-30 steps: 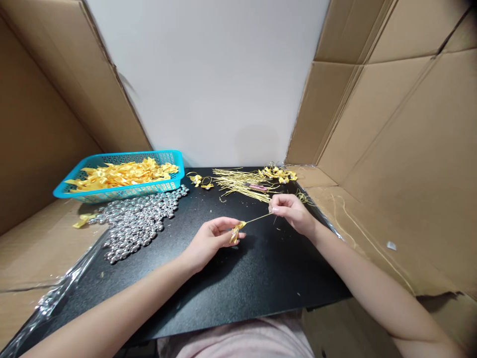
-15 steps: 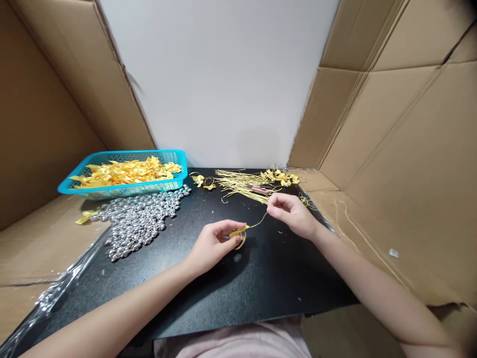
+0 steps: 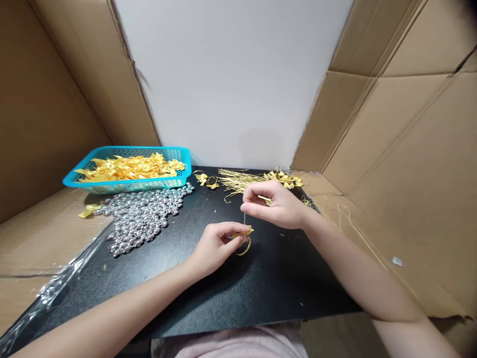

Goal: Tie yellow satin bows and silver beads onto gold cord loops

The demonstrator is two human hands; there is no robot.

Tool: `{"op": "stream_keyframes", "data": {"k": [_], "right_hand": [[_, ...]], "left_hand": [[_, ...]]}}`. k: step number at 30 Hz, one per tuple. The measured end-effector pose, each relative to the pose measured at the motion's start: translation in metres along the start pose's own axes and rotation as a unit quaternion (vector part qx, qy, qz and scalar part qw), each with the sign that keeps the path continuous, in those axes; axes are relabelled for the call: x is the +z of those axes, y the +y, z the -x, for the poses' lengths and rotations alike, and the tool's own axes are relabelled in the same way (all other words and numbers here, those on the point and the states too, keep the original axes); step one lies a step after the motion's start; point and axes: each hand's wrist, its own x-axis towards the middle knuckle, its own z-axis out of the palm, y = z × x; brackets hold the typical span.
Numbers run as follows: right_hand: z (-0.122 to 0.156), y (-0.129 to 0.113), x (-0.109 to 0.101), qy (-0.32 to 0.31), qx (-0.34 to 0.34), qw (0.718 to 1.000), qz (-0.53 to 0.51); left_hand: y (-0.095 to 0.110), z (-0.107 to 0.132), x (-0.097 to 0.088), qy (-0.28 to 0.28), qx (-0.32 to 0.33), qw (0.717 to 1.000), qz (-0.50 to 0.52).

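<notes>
My left hand (image 3: 219, 246) pinches a yellow ribbon bow (image 3: 250, 231) above the middle of the black table. A loop of gold cord (image 3: 245, 252) hangs below its fingertips. Up and to the right, my right hand (image 3: 274, 204) is closed, with thumb and forefinger on the cord's end. Between the two hands a short stretch of cord runs nearly upright. Most of the bow is hidden by the left fingers. Behind my right hand lies a bundle of cut gold cords (image 3: 233, 180), partly covered by that hand.
A blue basket (image 3: 126, 188) of yellow ribbon bows stands at the back left. Many silver beads (image 3: 149, 214) spread in front of it, beside a loose yellow bow (image 3: 88, 211). Bows with cord loops (image 3: 285, 178) lie at the back right. Cardboard walls (image 3: 402, 164) flank the table.
My right hand has moved left, closer to my left hand, swinging the cord's end from the right to above the bow. My left hand keeps its pinch. The view has shifted slightly.
</notes>
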Motion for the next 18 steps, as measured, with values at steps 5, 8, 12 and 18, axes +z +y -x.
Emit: {"op": "stream_keyframes", "data": {"k": [5, 8, 12, 18], "right_hand": [[-0.011, -0.013, -0.012, 0.041, -0.023, 0.999, -0.001], [-0.015, -0.018, -0.016, 0.051, -0.023, 0.998, 0.019], [-0.015, -0.021, -0.019, 0.054, -0.018, 0.997, 0.047], [-0.008, -0.022, -0.025, 0.086, 0.0, 0.994, 0.072]], "left_hand": [[0.003, 0.001, 0.002, -0.004, -0.008, 1.0, 0.013], [0.003, 0.001, 0.003, -0.008, -0.015, 0.999, 0.027], [0.005, 0.002, 0.004, -0.024, -0.024, 0.999, 0.029], [0.01, 0.004, 0.005, -0.033, -0.026, 0.999, 0.02]]}}
